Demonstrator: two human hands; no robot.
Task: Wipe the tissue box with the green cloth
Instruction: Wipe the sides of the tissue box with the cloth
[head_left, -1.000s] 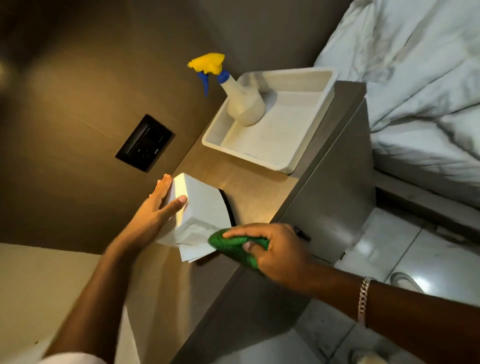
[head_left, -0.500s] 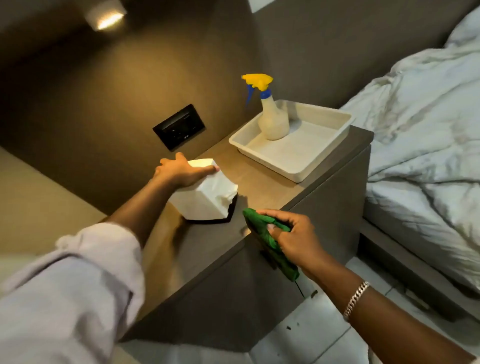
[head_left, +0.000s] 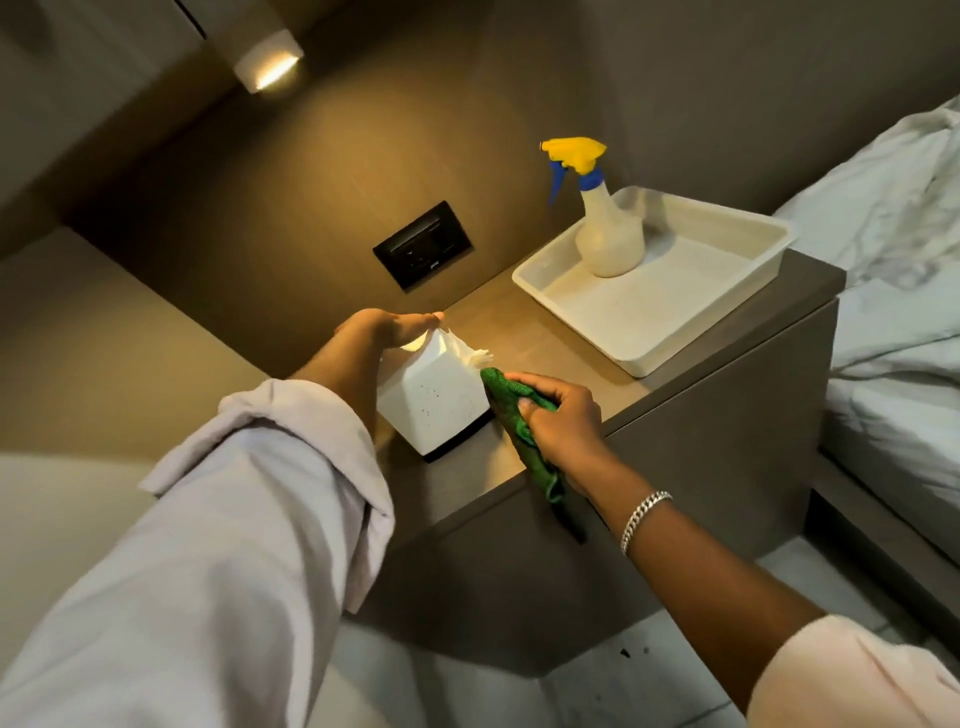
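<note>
Head view: green cloth (head_left: 511, 415) against tissue box (head_left: 434, 402)

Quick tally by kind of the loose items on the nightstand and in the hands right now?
Tissue box: 1
Green cloth: 1, gripped in the right hand
Spray bottle: 1
Tray: 1
Total: 4
The left hand steadies the box top.
</note>
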